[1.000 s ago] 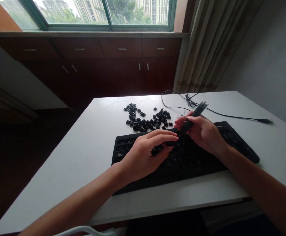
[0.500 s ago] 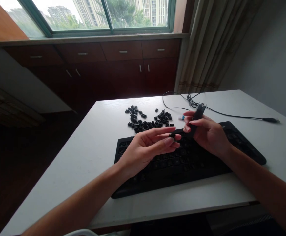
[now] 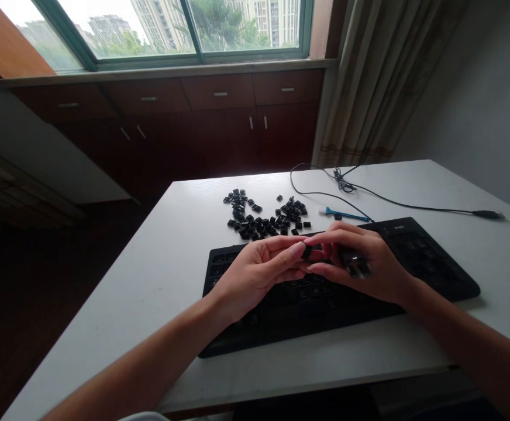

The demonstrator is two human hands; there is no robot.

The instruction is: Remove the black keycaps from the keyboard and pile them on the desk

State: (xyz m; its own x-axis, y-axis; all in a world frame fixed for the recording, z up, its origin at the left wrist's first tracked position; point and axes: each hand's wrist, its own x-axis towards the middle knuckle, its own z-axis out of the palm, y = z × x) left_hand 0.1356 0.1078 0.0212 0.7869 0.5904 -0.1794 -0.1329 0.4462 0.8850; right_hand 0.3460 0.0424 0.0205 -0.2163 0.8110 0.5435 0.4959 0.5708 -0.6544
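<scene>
My left hand [image 3: 252,272] pinches a small black keycap [image 3: 306,251] between thumb and fingers, above the keyboard. My right hand [image 3: 375,263] meets it there, index finger and thumb reaching the same keycap. Tucked in the curled fingers of the right hand is a black keycap puller [image 3: 355,264], its metal-pronged end pointing toward me. Under both hands lies the black keyboard [image 3: 439,263], its middle partly hidden by them. Beyond its back edge, several loose black keycaps [image 3: 259,225] are heaped on the white table [image 3: 158,292].
A blue-handled brush [image 3: 345,214] lies behind the keyboard, a single keycap [image 3: 337,217] beside it. The black cable [image 3: 395,202] runs across the back right to a plug [image 3: 488,214]. Something white and curved [image 3: 143,416] shows at the bottom edge.
My left hand has turned to show its thumb side, bringing the keycap up. The right hand has come left to it, and the puller has swung from pointing away to pointing toward me.
</scene>
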